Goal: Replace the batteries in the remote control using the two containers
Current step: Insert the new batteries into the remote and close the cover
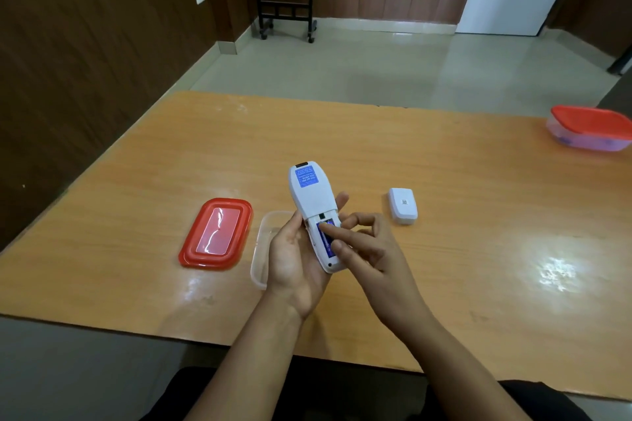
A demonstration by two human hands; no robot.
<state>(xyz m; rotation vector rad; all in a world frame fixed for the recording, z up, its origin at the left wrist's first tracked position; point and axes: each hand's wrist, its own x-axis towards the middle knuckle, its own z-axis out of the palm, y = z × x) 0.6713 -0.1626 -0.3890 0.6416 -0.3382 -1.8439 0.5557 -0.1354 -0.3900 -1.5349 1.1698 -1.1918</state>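
My left hand [294, 260] holds a white remote control [313, 198] back side up, its battery bay uncovered. A blue battery [325, 236] lies in the bay. My right hand [369, 246] is over the bay, index finger pressing on the battery. The remote's white battery cover [403, 206] lies on the table to the right. An open clear container [261, 249] sits just left of my left hand, partly hidden by it. Its red lid [216, 232] rests flat further left. A second container with a red lid on [590, 126] stands at the far right edge.
The wooden table [478, 249] spans the view, its near edge close to my body. Beyond it are a tiled floor, a dark wheeled stand [287, 10] by the wood-panelled wall, and a white door at the back right.
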